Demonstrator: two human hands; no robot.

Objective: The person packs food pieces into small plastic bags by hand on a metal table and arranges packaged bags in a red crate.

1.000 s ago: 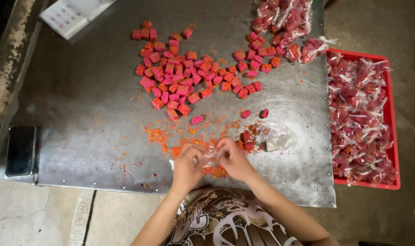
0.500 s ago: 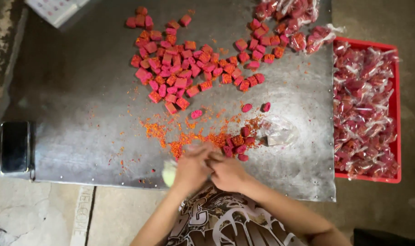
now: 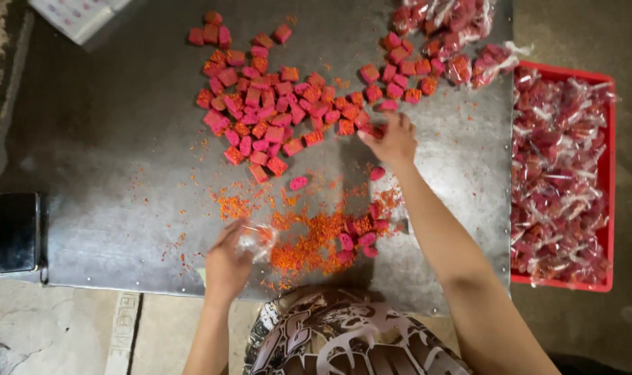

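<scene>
Many small red and pink coated cubes (image 3: 274, 104) lie spread over a grey metal table (image 3: 107, 139). My right hand (image 3: 392, 139) reaches far out to the right end of that spread, fingers curled over one or two cubes; whether it grips one I cannot tell. My left hand (image 3: 226, 260) stays near the table's front edge and pinches a small clear plastic bag (image 3: 257, 239). Orange-red crumbs (image 3: 309, 243) and a few pink cubes (image 3: 361, 232) lie in front of me between the hands.
A red tray (image 3: 608, 180) full of wrapped clear bags stands at the right. More filled bags (image 3: 448, 28) lie at the table's far right. A black phone (image 3: 16, 232) rests at the left edge. A white box (image 3: 80, 17) sits at the far left corner.
Both hands were together near the front edge. Now my right hand has stretched forward to the cubes, while my left hand has stayed low with the clear bag.
</scene>
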